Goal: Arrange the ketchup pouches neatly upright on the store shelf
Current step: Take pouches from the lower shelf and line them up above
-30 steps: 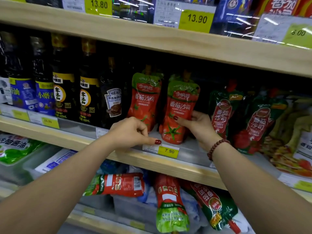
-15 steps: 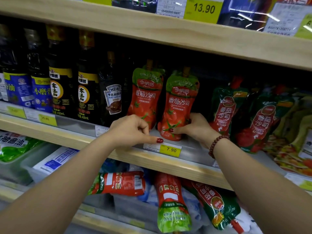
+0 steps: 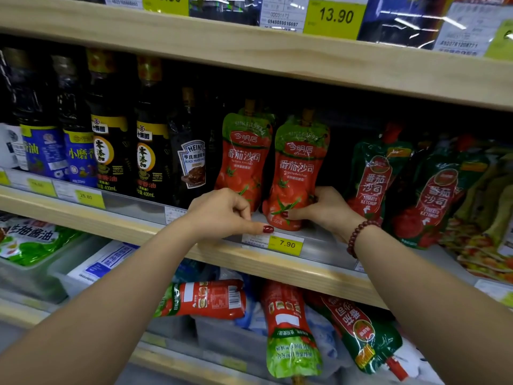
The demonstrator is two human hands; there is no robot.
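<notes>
Head view: two red ketchup pouches with green tops stand upright side by side on the middle shelf (image 3: 133,227), spouts up. The left pouch (image 3: 244,159) stands just beside a dark Heinz bottle (image 3: 191,162). The right pouch (image 3: 294,173) stands slightly nearer the shelf's front edge, its base just behind the yellow 7.90 price tag (image 3: 286,243).

The right hand (image 3: 324,209) grips the right pouch low down, thumb across the front near the base and fingers wrapped round its right side. A bead bracelet (image 3: 358,237) sits on that wrist.

The left hand (image 3: 222,215) is curled into a loose fist in front of the left pouch's base and holds nothing; its thumb points right and rests on the shelf's price rail, just beside the tag.

To the right, two green-and-red ketchup pouches (image 3: 372,176) lean toward the right. On the shelf below, three more pouches (image 3: 205,298) lie flat or hang spout-down.
</notes>
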